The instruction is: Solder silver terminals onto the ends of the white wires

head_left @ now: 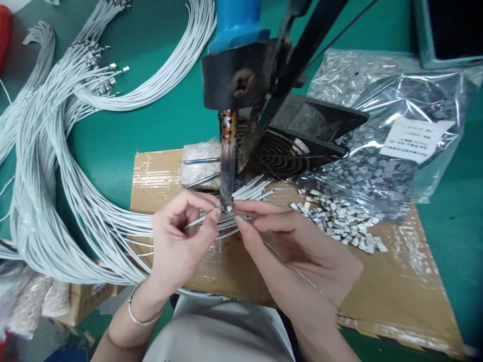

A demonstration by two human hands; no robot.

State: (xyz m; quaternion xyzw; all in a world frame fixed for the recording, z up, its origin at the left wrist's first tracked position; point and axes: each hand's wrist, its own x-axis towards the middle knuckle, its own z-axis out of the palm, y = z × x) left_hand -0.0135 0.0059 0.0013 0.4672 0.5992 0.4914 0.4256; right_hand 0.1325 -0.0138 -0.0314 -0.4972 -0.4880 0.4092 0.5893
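Observation:
My left hand (184, 236) pinches a white wire (195, 222) between thumb and fingers, its end just under the tip of a mounted soldering iron (227, 171). From the other side, my right hand (290, 246) closes near the same tip. A thin solder wire (313, 285) trails from its fingers down across the palm. A small shiny metal piece (228, 208) sits at the tip between both hands; fingers partly hide it. Below and behind them lie more white wire ends (251, 190) on the cardboard (226, 271).
Loose small metal pieces (339, 221) lie right of my right hand, by a clear bag (411, 125). A black fan-like grille (283, 153) stands behind the iron. Bundles of white wires (41, 201) fill the left of the green table (124, 130). A grey sponge-like block (199, 173) holds metal rods.

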